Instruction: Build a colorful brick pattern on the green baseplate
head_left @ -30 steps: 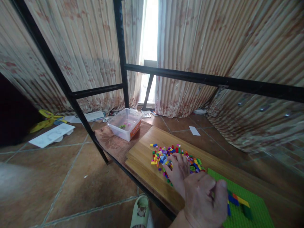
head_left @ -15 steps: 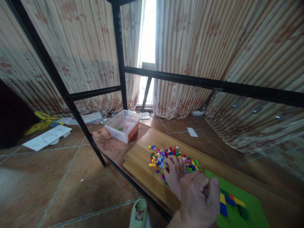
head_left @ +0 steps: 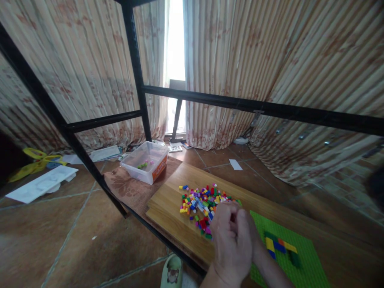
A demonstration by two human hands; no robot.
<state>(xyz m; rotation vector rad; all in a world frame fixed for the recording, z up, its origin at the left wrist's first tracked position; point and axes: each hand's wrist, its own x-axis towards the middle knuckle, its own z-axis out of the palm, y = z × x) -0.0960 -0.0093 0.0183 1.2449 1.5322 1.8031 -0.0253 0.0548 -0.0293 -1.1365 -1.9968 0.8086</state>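
Both hands meet at the near edge of the brick pile, fingers bunched together, apparently joining small bricks, grip unresolved; the next move needs alignment beside the green baseplate.

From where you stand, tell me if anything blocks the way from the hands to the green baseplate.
Nothing visible does. The hands are together just left of the green baseplate, with only bare wooden board between; the loose bricks lie on the far side.

bricks: tiny loose mixed-colour pile, lower centre, flat on the wood board | green plate: lying flat lower right, few yellow/blue/red bricks stuck on top
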